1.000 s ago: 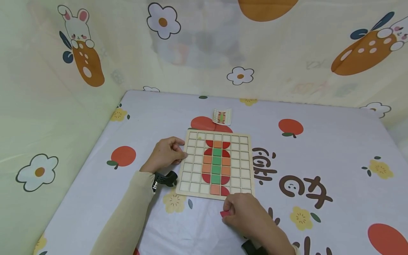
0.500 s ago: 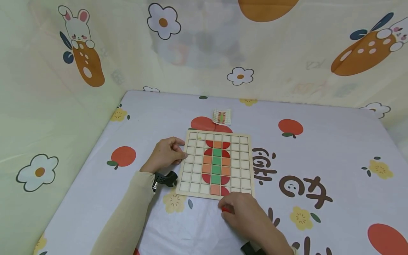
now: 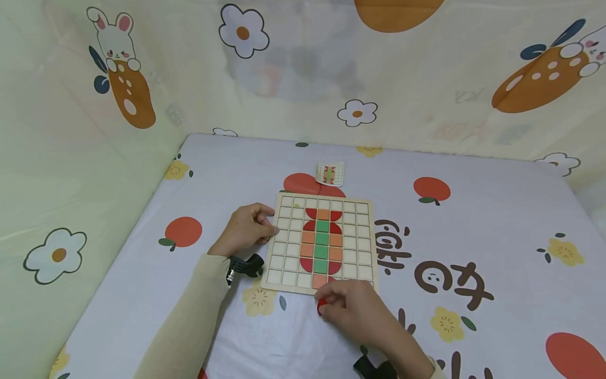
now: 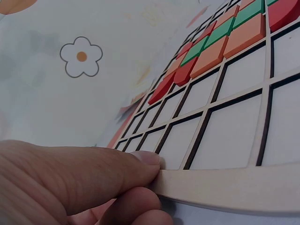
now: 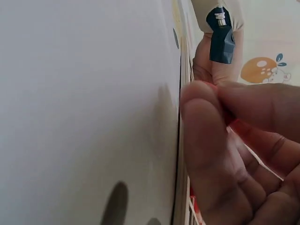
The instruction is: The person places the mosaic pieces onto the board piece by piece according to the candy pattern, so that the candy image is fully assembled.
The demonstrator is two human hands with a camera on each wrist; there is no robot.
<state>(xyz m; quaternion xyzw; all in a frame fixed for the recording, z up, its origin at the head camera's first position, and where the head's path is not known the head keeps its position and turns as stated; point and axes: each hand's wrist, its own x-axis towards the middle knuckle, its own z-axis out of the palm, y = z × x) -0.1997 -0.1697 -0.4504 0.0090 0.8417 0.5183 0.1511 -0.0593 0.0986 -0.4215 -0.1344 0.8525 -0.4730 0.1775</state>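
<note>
A wooden grid board (image 3: 288, 263) lies on the table, with red, orange and green tiles forming a figure down its middle columns. My left hand (image 3: 246, 226) holds the board's left edge. The left wrist view shows the thumb (image 4: 140, 158) against the wooden rim, fingers curled below it. Between thumb and fingertips my right hand (image 3: 357, 310) pinches a small red tile (image 3: 321, 306) at the board's near edge. Most of that tile is hidden by the fingers in the right wrist view. The right hand also covers part of the board's lowest row, beside an orange tile (image 3: 319, 281).
Beyond the board lies a small pattern card (image 3: 330, 173) printed with a similar figure. A white cloth (image 3: 483, 210) with fruit and flower prints covers the table. Printed fabric (image 3: 303, 79) hangs behind and at the left side.
My right hand has moved left and slightly away from me along the board's near edge, carrying the red tile. It now covers more of the lowest row. The left hand has stayed put.
</note>
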